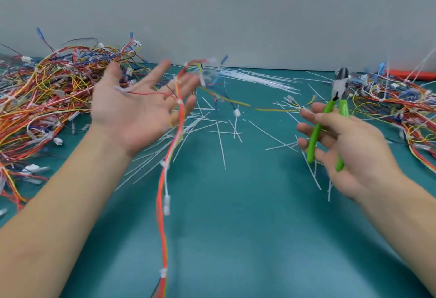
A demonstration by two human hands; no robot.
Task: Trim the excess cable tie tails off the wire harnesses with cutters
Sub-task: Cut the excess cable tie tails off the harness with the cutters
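The red-orange wire harness (162,179) runs long-ways from my left hand (141,109) down toward me, white ties along it. That hand's palm-up, fingers spread, harness draped over them. My right hand (349,146) grips green-handled cutters (330,120), nose pointing away. Cut tails (221,142) litter the teal worktop (236,227); harness piles (42,99) crowd both edges.

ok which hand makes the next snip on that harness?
Right. The right hand already grips the green-handled cutters, nose pointing up and away. The left hand is open, palm up, with the red harness draped over its fingers, so it probably steadies.
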